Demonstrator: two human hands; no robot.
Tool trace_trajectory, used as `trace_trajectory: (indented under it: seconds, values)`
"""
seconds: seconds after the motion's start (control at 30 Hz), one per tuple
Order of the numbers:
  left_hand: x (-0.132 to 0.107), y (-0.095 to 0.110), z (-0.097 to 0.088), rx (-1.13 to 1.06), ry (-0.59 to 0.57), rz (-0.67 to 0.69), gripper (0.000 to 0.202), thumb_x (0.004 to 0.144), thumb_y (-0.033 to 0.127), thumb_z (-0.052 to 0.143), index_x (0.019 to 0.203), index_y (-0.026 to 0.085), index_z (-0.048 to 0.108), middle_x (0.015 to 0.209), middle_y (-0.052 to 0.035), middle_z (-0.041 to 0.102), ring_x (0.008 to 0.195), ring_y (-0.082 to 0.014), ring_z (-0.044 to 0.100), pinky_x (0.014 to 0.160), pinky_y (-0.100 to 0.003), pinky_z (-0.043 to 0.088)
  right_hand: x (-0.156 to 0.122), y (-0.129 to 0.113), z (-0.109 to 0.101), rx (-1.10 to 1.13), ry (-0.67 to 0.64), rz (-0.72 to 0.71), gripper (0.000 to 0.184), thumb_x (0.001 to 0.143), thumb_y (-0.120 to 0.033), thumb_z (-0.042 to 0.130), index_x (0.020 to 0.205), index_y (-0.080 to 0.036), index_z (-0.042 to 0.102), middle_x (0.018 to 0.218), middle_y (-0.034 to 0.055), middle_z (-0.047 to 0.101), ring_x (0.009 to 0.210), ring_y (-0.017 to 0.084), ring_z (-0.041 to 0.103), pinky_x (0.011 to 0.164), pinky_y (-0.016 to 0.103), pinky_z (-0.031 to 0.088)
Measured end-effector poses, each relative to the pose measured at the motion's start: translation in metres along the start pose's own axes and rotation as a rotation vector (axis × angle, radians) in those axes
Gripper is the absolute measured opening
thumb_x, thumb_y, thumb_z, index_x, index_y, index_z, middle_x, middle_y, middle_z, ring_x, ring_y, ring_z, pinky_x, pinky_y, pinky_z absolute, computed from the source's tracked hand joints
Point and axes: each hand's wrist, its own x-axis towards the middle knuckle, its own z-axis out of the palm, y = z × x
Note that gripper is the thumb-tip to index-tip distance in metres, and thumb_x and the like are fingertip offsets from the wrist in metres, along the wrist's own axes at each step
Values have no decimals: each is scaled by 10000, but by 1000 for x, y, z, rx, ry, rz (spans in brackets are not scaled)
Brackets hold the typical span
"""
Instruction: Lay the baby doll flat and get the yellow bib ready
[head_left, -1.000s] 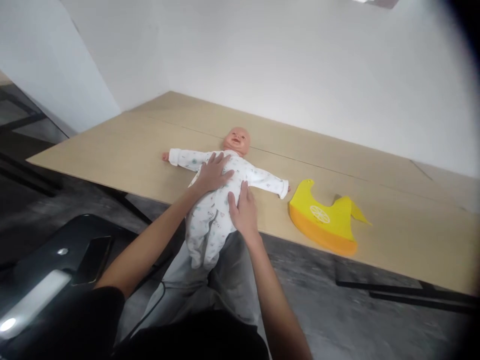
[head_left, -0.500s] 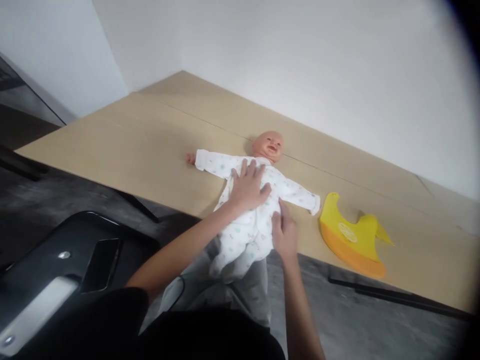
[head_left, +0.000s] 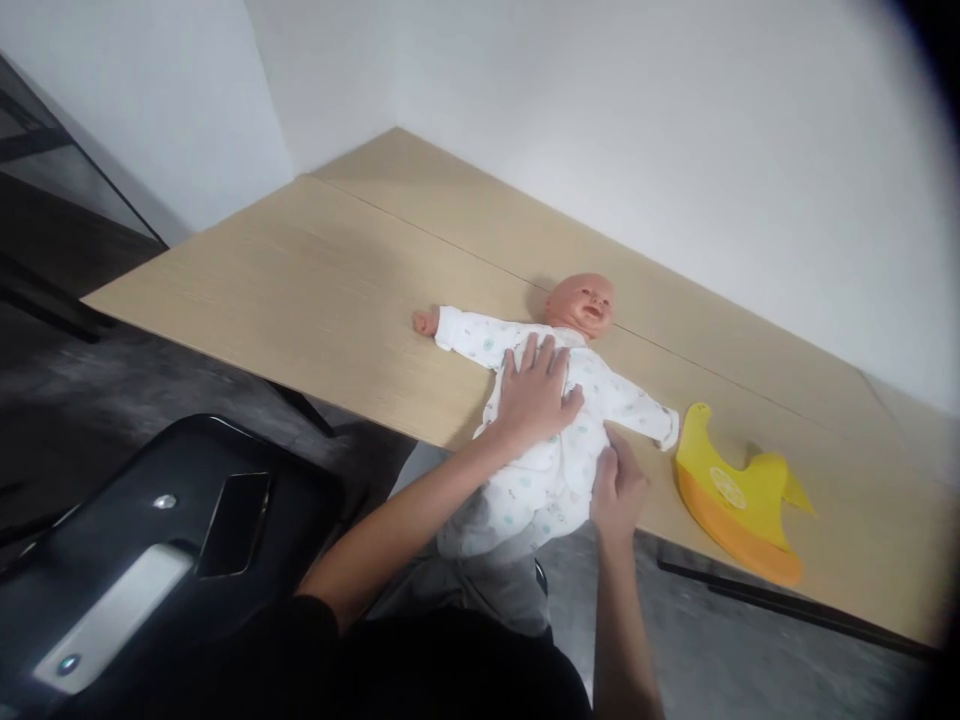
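Worktop carries one doll and one yellow bib; I see my left hand spread flat on its chest, right hand pinching its white suit.

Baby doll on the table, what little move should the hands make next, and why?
Probably slide the baby doll further onto the table. Its legs hang past the near edge, the left hand lies flat on its chest, and the right hand pinches the romper at its side.
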Motion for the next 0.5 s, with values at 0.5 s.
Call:
trace_trajectory:
  seconds: [0.5]
  values:
    - [13,-11,-6,22,-93,66,622,1049,510,345,1569,171,386,1692,-66,219,1586,-288,134,1265,-560,232,41,79,-86,-12,14,249,352,992,-513,594,1160,-229,717,1155,48,678,1088,302,631,913,416,513]
